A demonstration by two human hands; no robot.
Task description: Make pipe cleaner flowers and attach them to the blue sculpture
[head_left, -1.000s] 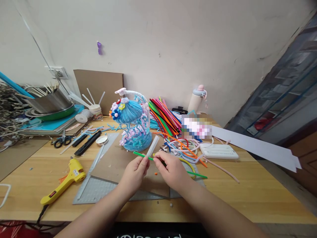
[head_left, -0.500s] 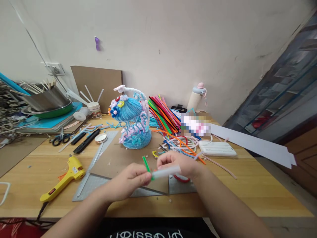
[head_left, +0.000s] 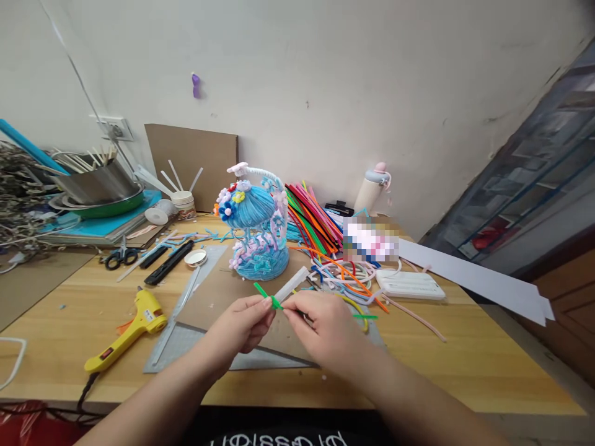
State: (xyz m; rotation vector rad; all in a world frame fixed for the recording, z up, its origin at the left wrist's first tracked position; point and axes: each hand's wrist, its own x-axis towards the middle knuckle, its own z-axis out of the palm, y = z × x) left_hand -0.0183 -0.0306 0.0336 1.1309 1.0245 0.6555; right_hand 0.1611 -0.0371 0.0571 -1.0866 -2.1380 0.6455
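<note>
My left hand [head_left: 253, 319] is closed, pinching a green pipe cleaner [head_left: 264, 290] against one end of a translucent white strip [head_left: 292, 284]. The green stem crosses the strip where my fingertips meet. My right hand [head_left: 320, 322] is closed too, its thumb and finger gripping the green stem just right of the strip. A green end shows beyond the right hand; the hand hides whether it belongs to the same stem. Behind both hands stands a blue yarn lamp-like craft [head_left: 253, 210] with small flowers on its dome.
A yellow hot glue gun [head_left: 134, 331], black cutter [head_left: 170, 263] and scissors [head_left: 121, 255] lie at left. Coloured pipe cleaners [head_left: 313, 217] are piled behind, near a white power strip [head_left: 411, 284] and bottle [head_left: 369, 191]. Cardboard [head_left: 211, 310] covers part of a grey mat [head_left: 162, 347].
The white strip has swung from pointing right to pointing up and away. My right hand has come in against the left and now pinches the green stem. The view has shifted slightly.
</note>
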